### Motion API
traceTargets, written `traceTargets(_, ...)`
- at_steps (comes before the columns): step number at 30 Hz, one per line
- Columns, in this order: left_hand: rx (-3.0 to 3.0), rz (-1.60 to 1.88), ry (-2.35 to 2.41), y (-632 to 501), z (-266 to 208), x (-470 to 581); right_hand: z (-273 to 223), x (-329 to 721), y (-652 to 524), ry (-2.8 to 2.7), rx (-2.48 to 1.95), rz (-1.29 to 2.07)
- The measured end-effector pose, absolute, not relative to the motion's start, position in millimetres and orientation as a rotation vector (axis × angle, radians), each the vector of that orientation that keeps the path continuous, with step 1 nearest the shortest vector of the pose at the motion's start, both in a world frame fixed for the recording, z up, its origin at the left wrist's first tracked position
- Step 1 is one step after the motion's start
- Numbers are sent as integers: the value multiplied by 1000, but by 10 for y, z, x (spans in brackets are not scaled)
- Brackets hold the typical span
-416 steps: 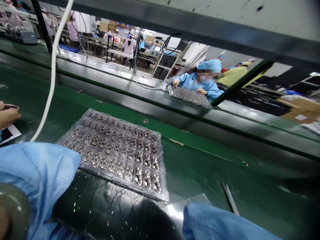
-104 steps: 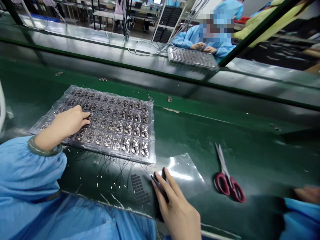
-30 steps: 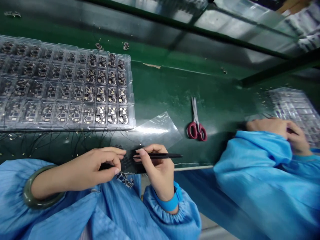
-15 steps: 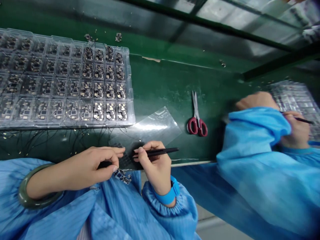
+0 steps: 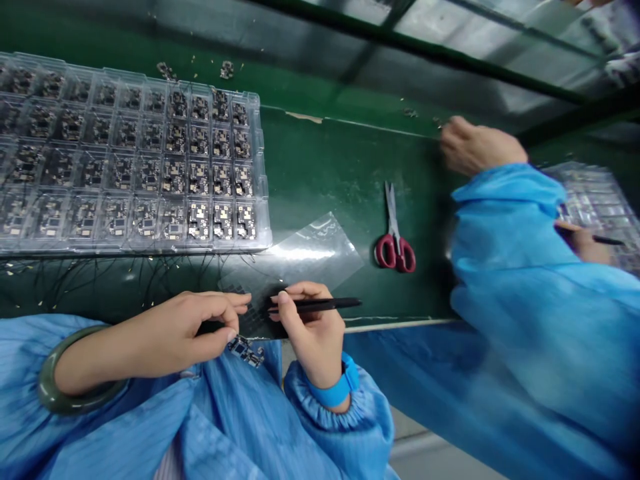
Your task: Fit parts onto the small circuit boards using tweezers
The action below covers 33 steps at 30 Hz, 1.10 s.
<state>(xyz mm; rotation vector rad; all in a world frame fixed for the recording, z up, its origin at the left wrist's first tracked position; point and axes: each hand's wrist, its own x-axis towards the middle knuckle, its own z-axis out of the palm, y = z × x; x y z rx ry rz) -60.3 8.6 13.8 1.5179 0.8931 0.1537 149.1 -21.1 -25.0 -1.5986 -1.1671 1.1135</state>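
Note:
A small circuit board (image 5: 246,351) sticks out past the bench edge, pinched by the thumb of my left hand (image 5: 200,330). That hand's fingertips rest by a clear plastic sheet (image 5: 320,250) carrying rows of small black squares (image 5: 256,319). In my right hand (image 5: 313,327) is a pair of black tweezers (image 5: 327,305), held like a pen with its tips over the black squares. Whether the tips grip anything is too small to tell. Behind the sheet, a clear tray (image 5: 264,200) holds many circuit boards in its compartments.
Red-handled scissors (image 5: 394,233) lie to the right of the sheet. At the far right, a co-worker's hand (image 5: 483,145) reaches over the green bench (image 5: 320,173); another tray (image 5: 590,193) stands beyond. Loose boards (image 5: 227,69) lie behind my tray, and thin black wires hang at its front.
The co-worker's nearer hand has moved away towards the back of the bench and to the left. Both my hands stay almost in place, with the tweezers shifted very slightly.

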Motion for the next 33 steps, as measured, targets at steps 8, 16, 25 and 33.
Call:
traceTargets(8,1496,191,894,75,126,-614,-260,1501,-217,-1240,-1604,1074)
traceTargets(16,1388,279,882,50,54,-597,-152,1547,-147,-860,-1433,1209)
traceTargets(25,1118,380,1034,52,66,-567,49,1194,-208,-899,-1384,1130)
traceTargets(33,1073,380,1015,43,55,-565,20,1159,-148,-1003,-1434,1093)
